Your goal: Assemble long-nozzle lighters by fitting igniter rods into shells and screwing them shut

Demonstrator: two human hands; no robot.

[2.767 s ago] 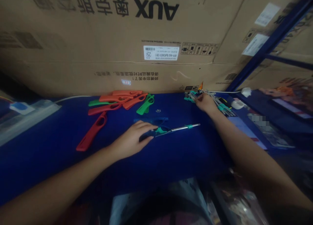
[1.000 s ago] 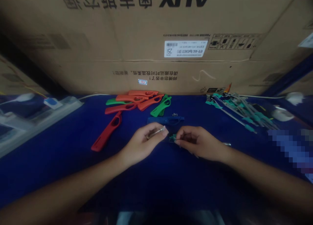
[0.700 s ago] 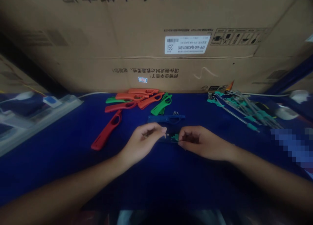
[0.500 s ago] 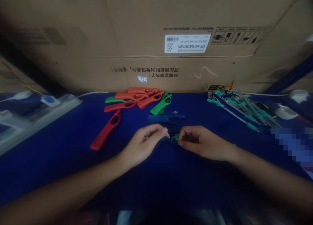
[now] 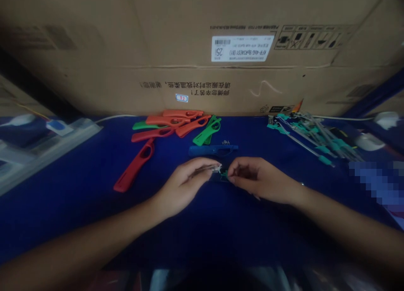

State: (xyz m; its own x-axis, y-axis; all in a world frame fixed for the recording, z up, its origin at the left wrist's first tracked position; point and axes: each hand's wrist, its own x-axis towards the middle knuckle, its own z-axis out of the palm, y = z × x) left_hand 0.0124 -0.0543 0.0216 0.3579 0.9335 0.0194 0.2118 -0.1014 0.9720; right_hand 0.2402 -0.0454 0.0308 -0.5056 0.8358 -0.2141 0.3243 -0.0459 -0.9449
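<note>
My left hand (image 5: 186, 183) is closed in a pinch on a small, pale metallic piece (image 5: 217, 168) that sticks out past its fingertips. Facing it, my right hand (image 5: 257, 177) has its fingers curled, with thumb and forefinger at a small green part (image 5: 224, 174). A dark, bluish shape lies under the fingertips, too dim to make out. Just beyond both hands lies a blue lighter shell (image 5: 205, 150) with a looped end. Beside it is a little pile of tiny silvery bits (image 5: 225, 142).
Red and orange lighter shells (image 5: 135, 166) and green ones (image 5: 206, 131) lie at the back left. Several metal rods with teal parts (image 5: 315, 135) are heaped at the right. A cardboard box (image 5: 110, 89) walls off the back; a power strip (image 5: 78, 133) sits left.
A pale metallic piece now shows at my left fingertips, where little was visible before. Both hands have stayed close together. The whole view has shifted slightly.
</note>
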